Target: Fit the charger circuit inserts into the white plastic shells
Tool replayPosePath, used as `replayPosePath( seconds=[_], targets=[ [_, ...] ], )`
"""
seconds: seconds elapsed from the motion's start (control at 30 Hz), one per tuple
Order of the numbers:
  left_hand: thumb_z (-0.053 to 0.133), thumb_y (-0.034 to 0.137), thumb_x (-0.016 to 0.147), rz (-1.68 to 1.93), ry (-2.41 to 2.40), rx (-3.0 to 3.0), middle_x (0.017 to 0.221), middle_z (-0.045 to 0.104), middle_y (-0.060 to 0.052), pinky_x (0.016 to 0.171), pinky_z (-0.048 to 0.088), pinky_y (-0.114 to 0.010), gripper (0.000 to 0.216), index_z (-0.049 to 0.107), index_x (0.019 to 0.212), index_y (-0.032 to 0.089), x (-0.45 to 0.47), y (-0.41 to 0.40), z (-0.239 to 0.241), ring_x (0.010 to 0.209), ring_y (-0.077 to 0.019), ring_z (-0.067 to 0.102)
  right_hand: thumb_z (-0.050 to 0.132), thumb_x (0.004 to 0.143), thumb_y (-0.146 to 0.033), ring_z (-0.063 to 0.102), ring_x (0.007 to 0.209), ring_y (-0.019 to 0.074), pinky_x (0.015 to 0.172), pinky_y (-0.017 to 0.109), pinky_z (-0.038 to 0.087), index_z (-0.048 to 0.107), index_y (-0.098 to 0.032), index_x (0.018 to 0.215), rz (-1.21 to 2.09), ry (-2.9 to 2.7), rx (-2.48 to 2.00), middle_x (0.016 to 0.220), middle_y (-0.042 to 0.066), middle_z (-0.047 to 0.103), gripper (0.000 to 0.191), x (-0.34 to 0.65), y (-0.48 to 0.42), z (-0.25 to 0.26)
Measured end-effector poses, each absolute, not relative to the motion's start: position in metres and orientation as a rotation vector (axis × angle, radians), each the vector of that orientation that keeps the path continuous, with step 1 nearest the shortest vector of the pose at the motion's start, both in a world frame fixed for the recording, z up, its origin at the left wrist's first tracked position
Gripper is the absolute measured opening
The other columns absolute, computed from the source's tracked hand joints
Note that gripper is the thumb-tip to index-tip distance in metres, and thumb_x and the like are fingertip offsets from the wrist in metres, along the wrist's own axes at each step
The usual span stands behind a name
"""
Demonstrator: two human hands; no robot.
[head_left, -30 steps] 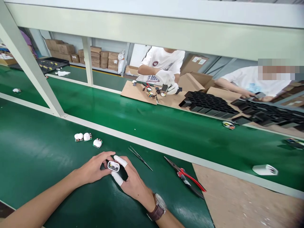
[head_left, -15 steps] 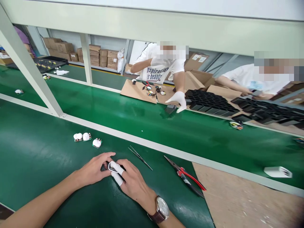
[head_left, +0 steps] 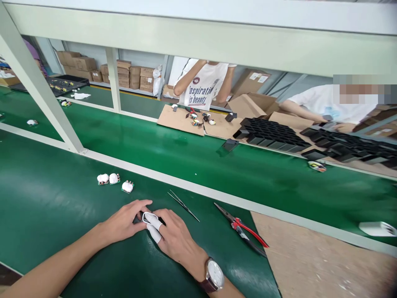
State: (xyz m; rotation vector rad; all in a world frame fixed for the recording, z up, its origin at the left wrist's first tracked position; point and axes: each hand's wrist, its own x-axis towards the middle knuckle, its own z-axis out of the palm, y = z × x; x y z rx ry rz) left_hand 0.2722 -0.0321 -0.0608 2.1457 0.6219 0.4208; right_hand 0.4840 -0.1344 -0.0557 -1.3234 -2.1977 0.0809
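My left hand (head_left: 128,221) is closed around a small white-rimmed casing (head_left: 143,218) with a dark inside, just above the green bench. Two fingers of my right hand (head_left: 175,234) wear white finger cots and pinch the casing at its open end. Much of the casing is hidden by my fingers. Beyond my left hand lie several small circuit boards (head_left: 127,187) topped with white blobs. Metal tweezers (head_left: 184,205) rest past my right hand, and long-nose pliers (head_left: 240,229) with red and black handles lie to the right.
A pale metal rail (head_left: 173,180) divides my bench from a green conveyor belt (head_left: 149,145). Cardboard (head_left: 316,256) covers the bench at right. A white housing (head_left: 376,228) and a black casing (head_left: 230,144) lie on the belt. Across it, two people sit by rows of black casings (head_left: 273,136).
Things on the belt have moved right, the white housing among them. The co-worker opposite has drawn a gloved hand back from the black casing and raised both arms. My hands barely shift.
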Motion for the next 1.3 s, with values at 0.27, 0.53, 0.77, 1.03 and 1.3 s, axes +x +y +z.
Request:
replayPosePath(
  seconds=[0.27, 0.53, 0.77, 1.03, 1.3],
  targets=[
    [0.069, 0.029, 0.098, 0.423, 0.648, 2.206, 0.12, 0.071, -0.003, 0.087, 0.062, -0.037, 0.062, 0.039, 0.153, 0.034, 0.272, -0.033, -0.06, 0.092, -0.0187, 0.071, 0.05, 0.109, -0.029, 0.066, 0.093, 0.0233, 0.082, 0.039, 0.057, 0.047, -0.027, 0.148, 0.33, -2.166, -1.422, 0.113, 0.007, 0.069, 0.039, 0.5, -0.132, -0.02],
    [0.064, 0.025, 0.103, 0.573, 0.365, 2.433, 0.128, 0.067, -0.009, 0.101, 0.058, -0.038, 0.034, 0.058, 0.136, 0.027, 0.271, -0.035, -0.046, 0.119, -0.0234, 0.066, 0.05, 0.094, -0.004, 0.064, 0.101, 0.0314, 0.092, 0.045, 0.054, 0.067, -0.013, 0.11, -0.06, -2.181, -2.167, 0.107, 0.014, 0.066, 0.025, 0.547, -0.121, -0.021],
    [0.062, 0.02, 0.103, 0.737, 0.346, 2.475, 0.112, 0.069, -0.007, 0.086, 0.058, -0.035, 0.03, 0.059, 0.133, 0.027, 0.277, -0.033, -0.058, 0.099, -0.0207, 0.067, 0.048, 0.097, -0.004, 0.065, 0.09, 0.0217, 0.08, 0.033, 0.051, 0.064, -0.015, 0.11, 0.175, -2.03, -1.992, 0.108, 0.009, 0.065, 0.023, 0.536, -0.119, -0.014],
    [0.081, 0.037, 0.089, 0.4, 0.578, 2.334, 0.148, 0.057, -0.009, 0.096, 0.059, -0.038, 0.084, 0.036, 0.159, 0.034, 0.278, -0.036, -0.056, 0.115, -0.0252, 0.068, 0.052, 0.084, 0.0, 0.061, 0.077, 0.0169, 0.066, 0.029, 0.045, 0.06, -0.018, 0.094, 0.327, -2.319, -1.766, 0.107, 0.006, 0.063, 0.022, 0.505, -0.151, 0.019],
    [0.08, 0.043, 0.09, 0.329, 0.581, 2.3, 0.139, 0.067, -0.008, 0.093, 0.057, -0.039, 0.06, 0.055, 0.143, 0.03, 0.281, -0.033, -0.053, 0.11, -0.0269, 0.07, 0.057, 0.087, -0.003, 0.062, 0.084, 0.0182, 0.069, 0.027, 0.046, 0.063, -0.017, 0.096, 0.334, -2.494, -1.842, 0.104, 0.008, 0.061, 0.018, 0.493, -0.158, 0.029]
  ],
)
